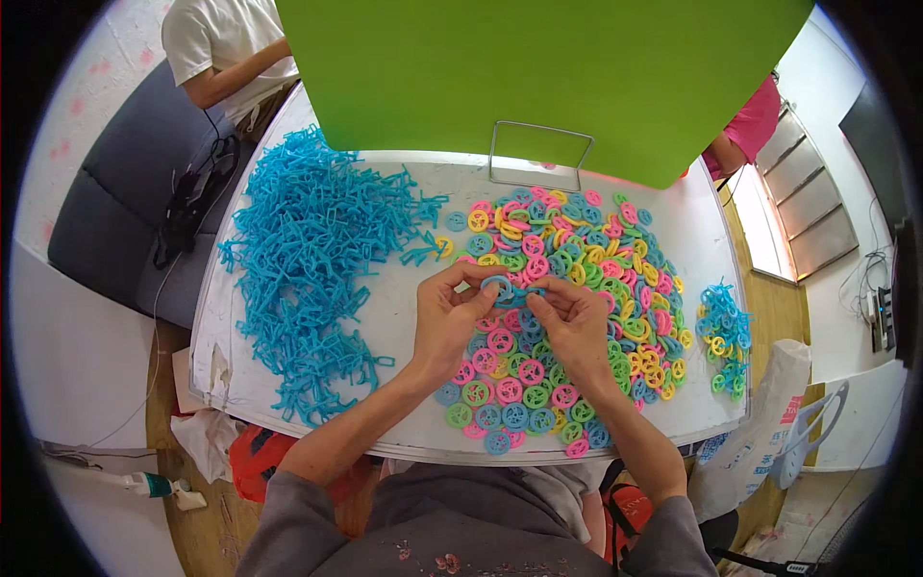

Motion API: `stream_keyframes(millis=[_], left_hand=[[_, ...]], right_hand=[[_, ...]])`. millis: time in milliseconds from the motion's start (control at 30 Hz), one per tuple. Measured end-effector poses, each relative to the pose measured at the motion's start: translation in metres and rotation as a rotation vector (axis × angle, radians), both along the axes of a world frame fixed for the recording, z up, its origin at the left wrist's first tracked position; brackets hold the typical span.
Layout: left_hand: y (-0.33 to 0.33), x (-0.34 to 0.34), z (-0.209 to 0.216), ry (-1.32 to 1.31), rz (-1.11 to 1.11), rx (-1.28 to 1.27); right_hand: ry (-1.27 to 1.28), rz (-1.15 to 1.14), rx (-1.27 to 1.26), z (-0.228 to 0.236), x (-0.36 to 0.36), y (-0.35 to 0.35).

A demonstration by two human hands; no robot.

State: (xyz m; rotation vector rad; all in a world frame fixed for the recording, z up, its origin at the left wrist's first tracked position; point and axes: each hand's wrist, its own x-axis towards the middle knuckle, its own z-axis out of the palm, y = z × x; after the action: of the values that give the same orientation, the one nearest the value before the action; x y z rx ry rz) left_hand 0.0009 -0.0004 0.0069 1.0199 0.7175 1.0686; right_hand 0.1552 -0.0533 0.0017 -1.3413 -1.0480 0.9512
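Note:
Both of my hands meet over the heap of small plastic wheels. My left hand (447, 317) is closed, pinching a blue toy wheel (497, 290) between thumb and fingers. My right hand (577, 332) is closed as well, its thumb and fingertips on a blue plastic frame piece (520, 296) that touches the wheel. The fingers partly hide how the two parts meet. Below and around my hands lie many loose wheels (515, 415) in pink, blue, green and yellow. To the left spreads a large pile of blue plastic frame pieces (308, 260).
A green board (538, 77) rises at the back of the white table (404, 423), with a wire stand (538, 183) before it. A small pile of assembled blue pieces with wheels (723, 332) lies at the right edge. Two people (236, 58) are partly visible beyond. A white sack (760, 423) stands right.

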Motion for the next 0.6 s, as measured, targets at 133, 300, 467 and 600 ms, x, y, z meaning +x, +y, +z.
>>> stream_keyframes(millis=[133, 300, 467, 600], left_hand=[[-0.001, 0.0, 0.0, 0.031, 0.003, 0.026], [-0.004, 0.003, -0.005, -0.002, 0.053, -0.04], [-0.004, 0.006, -0.004, -0.104, 0.085, -0.128], [0.0, 0.001, -0.008, -0.045, 0.038, -0.158]], right_hand=[[0.004, 0.015, -0.03, 0.001, -0.001, 0.0], [-0.053, -0.101, 0.009, 0.006, -0.017, -0.003], [-0.067, -0.128, 0.064, 0.003, -0.013, 0.0], [-0.086, -0.047, 0.01, -0.003, -0.004, 0.002]])
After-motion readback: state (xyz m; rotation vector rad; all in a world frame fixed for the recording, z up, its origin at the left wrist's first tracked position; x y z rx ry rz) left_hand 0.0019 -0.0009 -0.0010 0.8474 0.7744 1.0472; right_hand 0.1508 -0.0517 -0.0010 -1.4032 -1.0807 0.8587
